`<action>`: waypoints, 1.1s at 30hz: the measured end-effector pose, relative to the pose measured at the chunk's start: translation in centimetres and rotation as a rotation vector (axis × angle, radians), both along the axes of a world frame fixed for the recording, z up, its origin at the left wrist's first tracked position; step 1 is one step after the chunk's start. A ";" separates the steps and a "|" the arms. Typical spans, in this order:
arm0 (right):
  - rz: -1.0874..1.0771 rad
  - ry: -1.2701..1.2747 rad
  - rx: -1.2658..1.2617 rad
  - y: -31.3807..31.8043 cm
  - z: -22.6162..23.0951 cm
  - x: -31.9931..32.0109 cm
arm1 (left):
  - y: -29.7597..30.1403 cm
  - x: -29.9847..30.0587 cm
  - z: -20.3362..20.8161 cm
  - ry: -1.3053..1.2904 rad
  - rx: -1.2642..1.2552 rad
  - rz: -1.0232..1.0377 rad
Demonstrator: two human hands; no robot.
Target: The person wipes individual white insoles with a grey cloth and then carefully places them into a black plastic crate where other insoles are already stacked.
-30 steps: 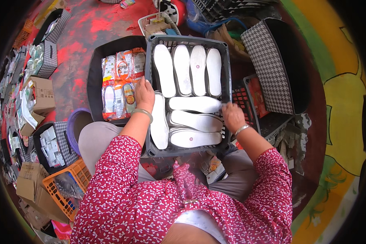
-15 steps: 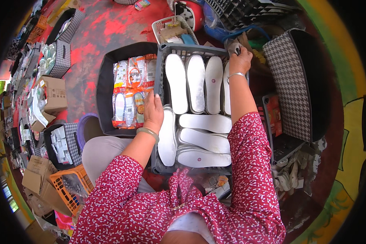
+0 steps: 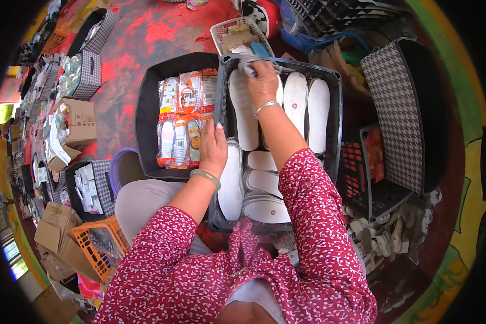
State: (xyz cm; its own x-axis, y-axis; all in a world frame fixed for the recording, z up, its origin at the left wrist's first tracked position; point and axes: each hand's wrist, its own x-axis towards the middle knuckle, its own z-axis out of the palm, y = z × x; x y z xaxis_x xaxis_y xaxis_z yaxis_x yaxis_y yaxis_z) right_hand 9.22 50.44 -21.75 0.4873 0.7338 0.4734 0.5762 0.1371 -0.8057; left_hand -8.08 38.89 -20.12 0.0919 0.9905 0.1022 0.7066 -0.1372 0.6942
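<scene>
Both hands are at the dark plastic crate (image 3: 337, 124). Left hand (image 3: 214, 150) lies along the crate's left wall, fingers straight and together, touching the edge with nothing gripped. Right hand (image 3: 263, 83) is bent over the crate's far left part, fingers curled round a pale grey, cloth-like piece (image 3: 248, 66) that is blurred; whether it touches the insole below is unclear.

Half a second ago the right hand was at the far right corner of the crate, and before that by the right ends of the crosswise insoles; it has now swept leftward along the far edge. The left hand keeps to its place, and the insoles lie in the same order.

Four stacks of white insoles stand side by side in the far row (image 3: 318, 116), long axes running near to far. One more stack (image 3: 231, 181) at the near left runs the same way. To its right, three crosswise stacks (image 3: 267, 209) run left to right, their right ends hidden by the forearm.

Left of the crate, a black box (image 3: 150, 108) holds packaged insoles (image 3: 173, 143). Beyond stands a white basket (image 3: 216, 35); a houndstooth box (image 3: 391, 113) is on the right.
</scene>
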 end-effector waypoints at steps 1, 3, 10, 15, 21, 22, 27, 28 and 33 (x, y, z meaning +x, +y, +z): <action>0.003 -0.041 -0.018 0.3 -0.4 -1.0 | 0.0 -0.1 -0.1 -0.001 -0.006 -0.002; 0.015 -0.127 -0.061 0.8 -1.1 -2.9 | 0.0 -0.1 -0.1 -0.010 -0.029 -0.011; 0.102 -0.105 -0.050 1.0 -1.1 -3.9 | -0.4 0.1 0.2 0.000 0.002 -0.025; 0.467 -0.160 -0.058 1.5 -1.3 -0.4 | -0.2 0.3 0.0 -0.017 -0.016 -0.035; 0.394 1.116 0.092 -0.6 3.7 4.1 | -0.2 -0.2 -0.4 -0.034 -0.038 -0.013; 0.372 1.127 0.083 -1.9 3.8 3.4 | -0.2 0.0 0.0 -0.036 -0.042 -0.014; 0.310 0.782 -0.582 -8.0 1.9 -4.6 | -0.1 0.0 -0.2 -0.060 -0.018 0.001; 0.389 0.649 -0.731 -8.6 1.7 -6.0 | -0.1 0.0 0.0 -0.111 -0.012 -0.001; 0.267 0.783 -0.522 -7.2 -1.2 -8.9 | -0.2 0.2 0.7 -0.116 -0.004 0.002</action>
State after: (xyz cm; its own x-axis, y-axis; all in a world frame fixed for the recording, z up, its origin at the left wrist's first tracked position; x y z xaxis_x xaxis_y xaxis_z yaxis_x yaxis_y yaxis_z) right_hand 0.34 43.22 -22.97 0.3126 0.8911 -0.3288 -0.1457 -0.2971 -0.9437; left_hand -7.92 38.74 -19.42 0.0778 0.9910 0.1085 0.6221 -0.1333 0.7715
